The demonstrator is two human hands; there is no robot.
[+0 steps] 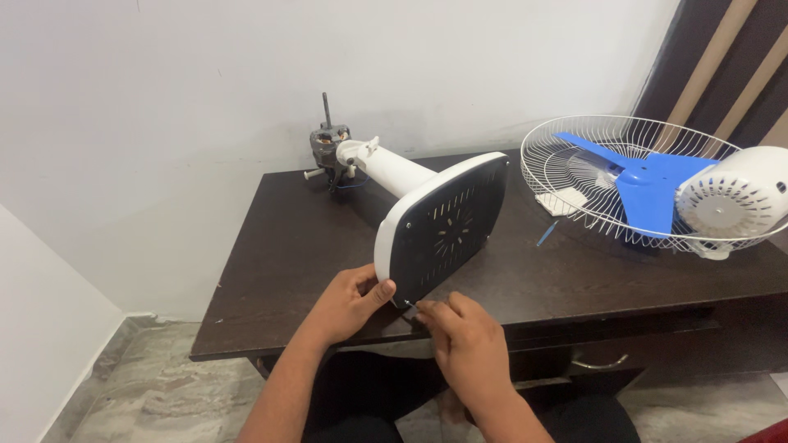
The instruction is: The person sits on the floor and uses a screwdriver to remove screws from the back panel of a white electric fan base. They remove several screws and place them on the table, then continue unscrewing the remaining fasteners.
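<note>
Left hand (349,299) grips the fan base (443,226) edge; right hand (464,340) pinches a small screw at its lower corner.

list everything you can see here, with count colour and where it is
fan base: 1, white rim with black underside, lying on its side at the desk's front edge
fan neck: 1, white, runs from the base toward the wall
motor: 1, dark grey with bare shaft, at the back of the desk
wire grille: 1, white, lying on the right of the desk
fan blade: 1, blue, resting in the grille
motor cover: 1, white, on the grille's right side
desk: 1, dark brown, against the white wall
left hand: 1, gripping the base's lower rim
right hand: 1, fingertips pinched at the base's bottom corner
</note>
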